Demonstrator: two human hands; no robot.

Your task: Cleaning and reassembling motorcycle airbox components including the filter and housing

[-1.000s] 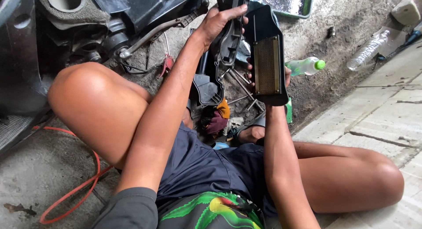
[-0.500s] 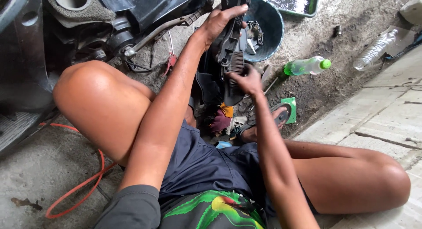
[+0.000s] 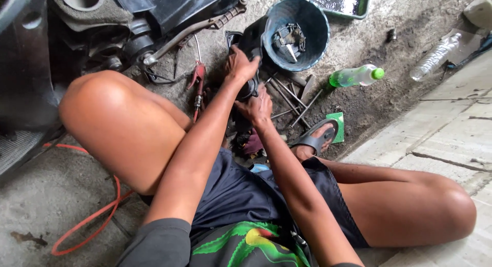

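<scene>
Head view: person seated on the concrete floor (image 3: 56,205), knees spread, both arms reaching forward.
Step in hand: judged to be handling a black plastic cover (image 3: 249,67) lying on the ground between the legs; the work appears to be at the fitting or freeing stage, not finished.
Left hand (image 3: 240,67): fingers spread and pressed on top of the cover, grasping its upper edge.
Right hand (image 3: 258,107): curled against the lower part of the same cover; whether it fully grips cannot be told.
Position of cover: directly under and between both hands, touching the blue bucket (image 3: 297,34) on its far side.
Next move calls for: a steady two-handed hold and care not to knock the bucket.
Surroundings: loose metal rods (image 3: 287,100) just beside the right hand; red-handled pliers (image 3: 197,80) near the left; green bottle (image 3: 357,76) and clear bottle (image 3: 434,57) well apart; orange hose (image 3: 89,221) by the left knee.
</scene>
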